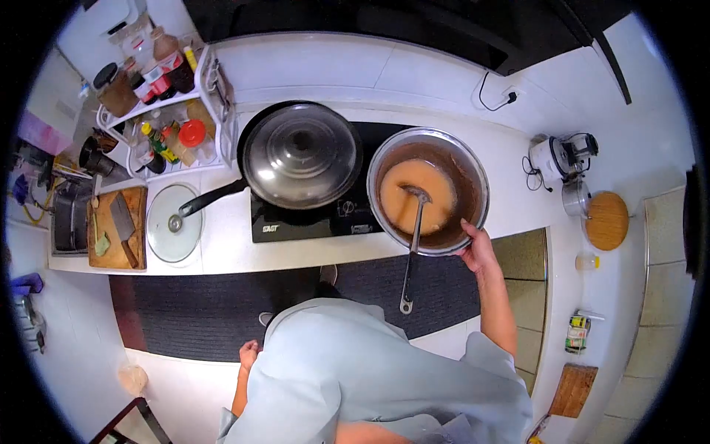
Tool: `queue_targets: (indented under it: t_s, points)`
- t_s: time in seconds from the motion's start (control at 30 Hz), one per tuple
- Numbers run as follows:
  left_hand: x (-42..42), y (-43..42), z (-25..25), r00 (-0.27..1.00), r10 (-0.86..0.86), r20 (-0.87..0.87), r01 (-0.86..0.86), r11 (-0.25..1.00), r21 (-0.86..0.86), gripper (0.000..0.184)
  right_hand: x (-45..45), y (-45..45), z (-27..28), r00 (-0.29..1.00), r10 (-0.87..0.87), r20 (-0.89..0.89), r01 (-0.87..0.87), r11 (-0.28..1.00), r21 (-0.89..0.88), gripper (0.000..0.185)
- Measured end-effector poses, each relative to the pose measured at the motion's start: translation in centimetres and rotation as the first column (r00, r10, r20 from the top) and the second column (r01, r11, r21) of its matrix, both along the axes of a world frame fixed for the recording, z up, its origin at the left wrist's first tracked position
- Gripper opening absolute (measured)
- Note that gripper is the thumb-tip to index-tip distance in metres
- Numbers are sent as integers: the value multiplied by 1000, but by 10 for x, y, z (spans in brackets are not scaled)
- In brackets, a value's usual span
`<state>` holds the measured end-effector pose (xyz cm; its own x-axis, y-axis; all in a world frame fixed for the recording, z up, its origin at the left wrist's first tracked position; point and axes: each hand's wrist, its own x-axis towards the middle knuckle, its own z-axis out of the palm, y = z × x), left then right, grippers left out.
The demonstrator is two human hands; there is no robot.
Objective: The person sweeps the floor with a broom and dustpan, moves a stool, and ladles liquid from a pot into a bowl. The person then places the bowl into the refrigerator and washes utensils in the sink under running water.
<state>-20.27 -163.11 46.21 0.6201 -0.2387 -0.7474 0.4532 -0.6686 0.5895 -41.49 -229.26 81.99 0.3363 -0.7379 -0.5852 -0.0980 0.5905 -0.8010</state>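
My right hand [477, 247] grips the near right rim of a metal pot [472, 166] at the counter's edge, beside the cooktop. Orange-brown liquid [396, 174] fills its lower part, and a brown film coats the inner wall. A ladle [416, 240] rests in it, head partly sunk, its dark handle leaning over the near rim. Low at my side hangs my left hand [250, 354], fingers curled with nothing visible in them. Left of the pot, a frying pan under a domed metal lid [302, 155] sits on the black cooktop [310, 228], apart from both hands.
A glass lid [175, 240] lies left of the pan, whose handle [214, 198] points towards it. Further left, a cleaver [122, 217] is on a wooden cutting board [139, 203] beside the sink [68, 214]. A rack [222, 122] holds bottles; an appliance [551, 159] stands right.
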Motion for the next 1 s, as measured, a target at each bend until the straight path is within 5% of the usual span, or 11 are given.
queue_targets:
  t_s: [0.2, 0.27, 0.3, 0.4, 0.53, 0.8, 1.0]
  points:
    - [37, 51, 16, 918, 250, -309, -270, 963, -23, 26, 2, 128, 26, 995, 97, -25, -94, 989, 115, 42]
    - [41, 86, 5, 909, 299, -289, -323, 946, -39, 27, 16, 171, 29, 993, 119, -4, -117, 980, 161, 42]
    - [43, 104, 5, 915, 304, -266, -322, 946, -25, 27, 7, 173, 17, 962, 272, 5, -266, 939, 219, 45]
    - [53, 162, 2, 879, 431, -205, -433, 901, 34, 22, 63, 241, 19, 974, 226, -15, -214, 939, 270, 48]
    - [49, 236, 6, 775, 597, -205, -594, 800, 85, 22, 99, 268, -36, 851, 525, 13, -511, 824, 245, 49]
    - [-63, 326, 3, 439, 882, -172, -892, 451, 38, 24, 292, 383, -60, 696, 716, 54, -695, 653, 300, 45]
    - [-148, 333, 27, 46, 932, -360, -937, 165, 307, 15, 436, 457, -91, 616, 775, 142, -778, 570, 265, 43]
